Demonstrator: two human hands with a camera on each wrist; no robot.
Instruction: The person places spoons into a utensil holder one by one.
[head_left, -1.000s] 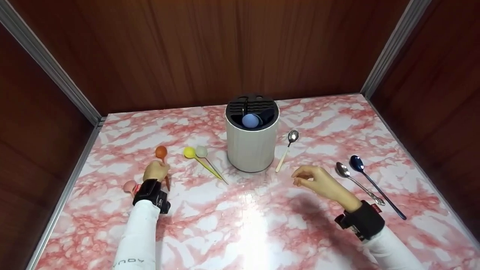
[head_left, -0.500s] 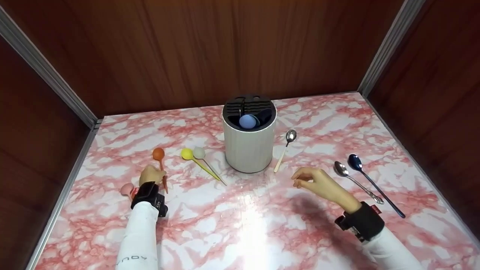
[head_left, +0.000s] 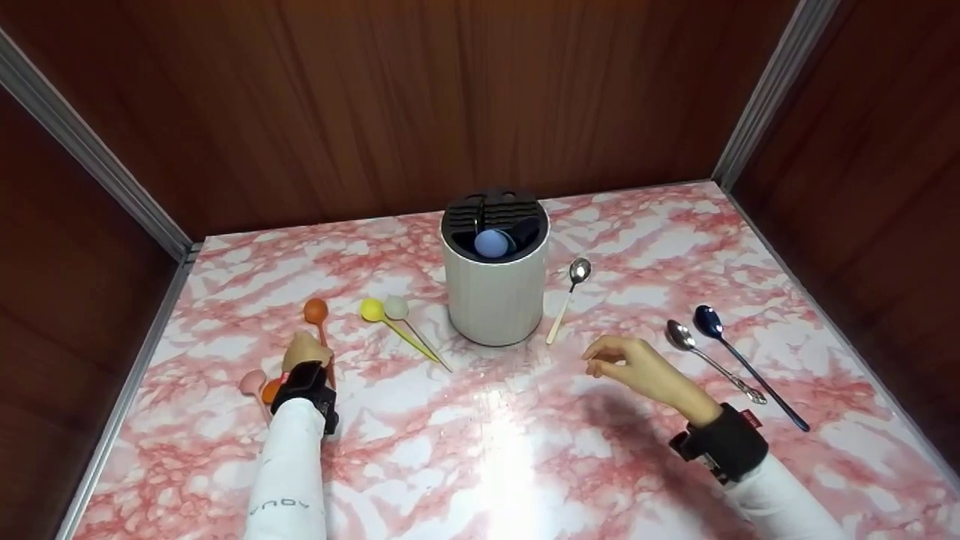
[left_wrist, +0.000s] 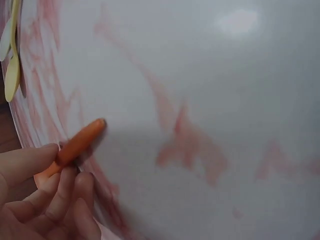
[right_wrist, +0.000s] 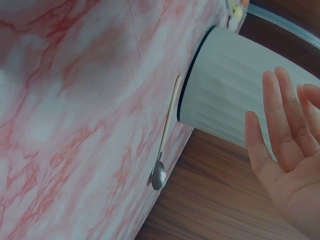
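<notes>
Lying between the two arms, at six o'clock from the canister (head_left: 495,304) in the head view, is a broad stretch of open room on the marbled table (head_left: 420,465). The table's left edge runs well apart from the left hand (head_left: 305,351), at nine o'clock, with a pink spoon (head_left: 253,382) nearer at eight; the back edge, along the wooden panel (head_left: 480,112), crosses at twelve. The left hand pinches an orange spoon (head_left: 316,311) by the handle, between thumb and bent fingers. This spoon is between eight and nine o'clock from the canister; its bowl points just left of twelve, its handle end toward six. Whether it touches the table cannot be told. The right hand (head_left: 634,358) is loosely open and holds nothing, a blue spoon (head_left: 750,365) beyond it at three.
</notes>
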